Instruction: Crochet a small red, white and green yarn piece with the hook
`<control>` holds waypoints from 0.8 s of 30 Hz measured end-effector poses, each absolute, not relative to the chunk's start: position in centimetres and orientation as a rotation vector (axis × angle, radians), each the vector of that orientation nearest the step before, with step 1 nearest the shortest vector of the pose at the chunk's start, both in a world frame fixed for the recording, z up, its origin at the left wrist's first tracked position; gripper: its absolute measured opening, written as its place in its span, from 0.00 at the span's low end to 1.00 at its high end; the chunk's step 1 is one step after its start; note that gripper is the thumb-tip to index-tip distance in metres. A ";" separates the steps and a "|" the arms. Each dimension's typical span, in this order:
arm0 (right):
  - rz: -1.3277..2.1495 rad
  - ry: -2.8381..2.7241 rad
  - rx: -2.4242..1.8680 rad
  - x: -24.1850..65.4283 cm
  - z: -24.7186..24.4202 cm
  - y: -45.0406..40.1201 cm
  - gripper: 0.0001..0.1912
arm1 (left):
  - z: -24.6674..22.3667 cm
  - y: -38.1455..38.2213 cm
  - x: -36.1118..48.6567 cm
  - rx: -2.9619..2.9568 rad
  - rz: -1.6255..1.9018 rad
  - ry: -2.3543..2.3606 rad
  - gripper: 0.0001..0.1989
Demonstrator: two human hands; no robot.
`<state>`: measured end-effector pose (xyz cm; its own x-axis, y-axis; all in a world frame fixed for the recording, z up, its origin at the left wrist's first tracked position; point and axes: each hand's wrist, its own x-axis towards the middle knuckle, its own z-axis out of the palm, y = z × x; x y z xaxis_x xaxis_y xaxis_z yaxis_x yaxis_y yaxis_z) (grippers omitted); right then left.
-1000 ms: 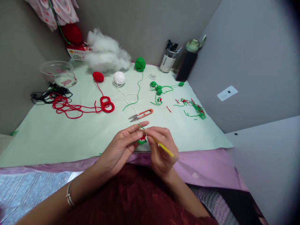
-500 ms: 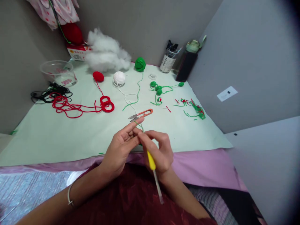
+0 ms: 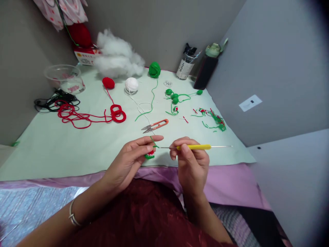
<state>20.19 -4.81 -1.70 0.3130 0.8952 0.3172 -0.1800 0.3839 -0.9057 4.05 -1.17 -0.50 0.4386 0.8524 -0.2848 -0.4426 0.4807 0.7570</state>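
Between the thumb and fingers of my left hand (image 3: 132, 156) is a small crocheted piece (image 3: 149, 155) in red, white and green. Green yarn (image 3: 153, 140) runs from it over my left index finger. My right hand (image 3: 192, 163) is closed round the yellow handle of a crochet hook (image 3: 199, 147), held level. The hook's thin metal tip points left and meets the green yarn at the piece's upper edge. Just beyond my hands, orange-handled thread snips (image 3: 160, 124) lie on the pale green table cover (image 3: 102, 147).
Red cord (image 3: 82, 118) and black cord (image 3: 56, 102) lie at left, near a clear tub (image 3: 65, 80). Red, white (image 3: 131, 84) and green (image 3: 154, 70) yarn balls sit behind, beside white stuffing (image 3: 118, 56). Green pieces (image 3: 174, 98) and yarn scraps (image 3: 218, 121) lie at right.
My right hand has moved right, away from my left fingers, and the hook has swung from steeply slanted to level. The small crocheted piece now shows more fully below my left thumb.
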 end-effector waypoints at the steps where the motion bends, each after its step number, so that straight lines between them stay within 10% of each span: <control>1: 0.887 -0.991 -0.882 20.1 -1.8 -4.7 0.08 | -0.5 -1.3 4.2 0.683 0.889 0.715 0.15; 17: -0.130 -1.714 -1.117 18.7 -3.5 -5.6 0.23 | -0.9 -2.0 5.4 0.522 0.933 0.721 0.18; 24: 0.428 -1.277 -1.035 19.6 -2.3 -5.3 0.12 | -0.6 -1.2 4.3 0.547 0.886 0.763 0.15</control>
